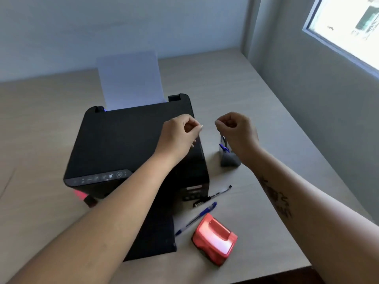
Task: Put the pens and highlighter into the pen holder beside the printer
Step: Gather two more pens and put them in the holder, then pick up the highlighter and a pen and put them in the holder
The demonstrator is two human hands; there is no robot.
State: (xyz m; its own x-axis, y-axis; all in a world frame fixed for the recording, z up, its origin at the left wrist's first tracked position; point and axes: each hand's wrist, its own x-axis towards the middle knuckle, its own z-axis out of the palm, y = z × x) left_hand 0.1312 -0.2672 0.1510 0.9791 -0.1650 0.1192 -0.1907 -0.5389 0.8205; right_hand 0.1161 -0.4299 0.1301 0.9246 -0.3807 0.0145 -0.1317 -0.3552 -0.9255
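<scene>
- Head view: both hands raised over the counter (256, 95), forearms reaching in from the bottom edge.
- Left hand (180, 134) hovers above the right rear part of the printer (127, 144). Fingers curled in, thumb and forefinger pinched together; nothing visible in that grip.
- Right hand (238, 132) sits directly above the pen holder (229, 158), fingers curled, tips pinched. Looks like something thin hangs from the pinch down into the holder, but it's blurred (cannot tell whether the grip is clamped on it or just closed).
- Pen holder: small dark grey container on the counter, just right of the printer. A blue-capped pen (224, 148) already stands inside, its top sticking out.
- Still lying on the counter near the printer's front right corner: a black pen (213, 196), angled, one end touching or just under the printer edge; a blue pen (196, 218) just in front of it, roughly parallel, apart from it.
- Red hole punch (215, 238) near the counter's front edge, just beside the blue pen's lower part.
- Printer: black, a white sheet of paper (129, 78) standing up in the rear feed, a control strip along the front top edge.
- Window (348, 27) at upper right, bright.
- Highlighter: can't pick one out.
</scene>
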